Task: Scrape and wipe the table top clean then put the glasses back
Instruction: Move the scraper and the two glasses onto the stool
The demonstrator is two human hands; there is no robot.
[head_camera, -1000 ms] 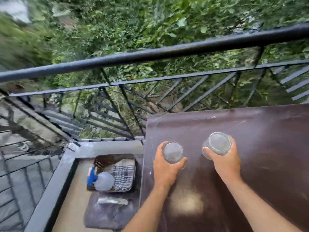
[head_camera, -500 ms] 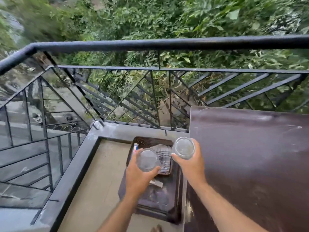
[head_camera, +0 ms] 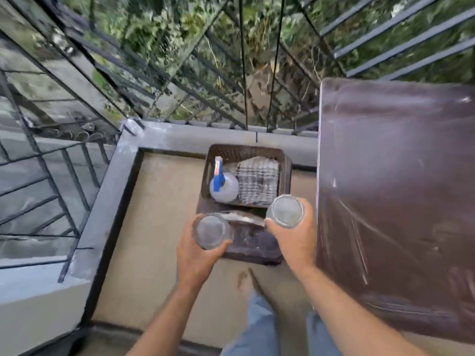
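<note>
Left hand [head_camera: 198, 255] wrapped round left glass [head_camera: 212, 231], right hand [head_camera: 295, 240] round right glass [head_camera: 285, 211]; both held over low stool w/ basket [head_camera: 285, 165], left of desk [head_camera: 395, 201]. Glass: rigid, smooth, breakable (prob. light, empty). Grip mid-wall, not rim.
</note>
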